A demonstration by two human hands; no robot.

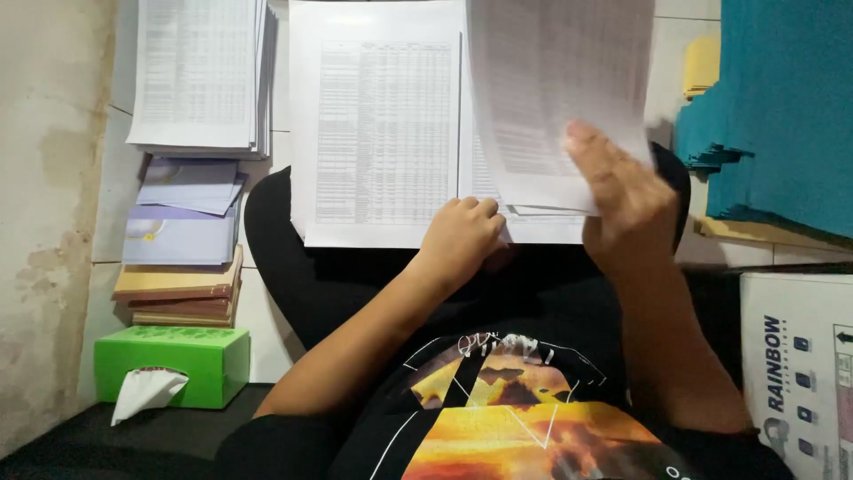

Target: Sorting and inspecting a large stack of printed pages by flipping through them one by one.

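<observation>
Tiled floor (258, 329) beside a stained wall (44, 178), seen from the head camera. Sat cross-legged with printed sheets (382, 133) spread over the lap, long edges running away from the body. Right hand (622, 191) nearer, fingers pinching a lifted sheet (555, 80) tilted up above the pile. Left hand (462, 236) curled loosely, knuckles resting on the pile's near edge. Paper stack (200, 71), books (182, 289) and green tissue box (173, 364) at left; blue folders (782, 107) at right.

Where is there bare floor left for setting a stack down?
Bare tile shows between the paper stack and the printed sheets, and a strip between the book pile and the person's knee. The right side is crowded by teal folders and a box.
</observation>
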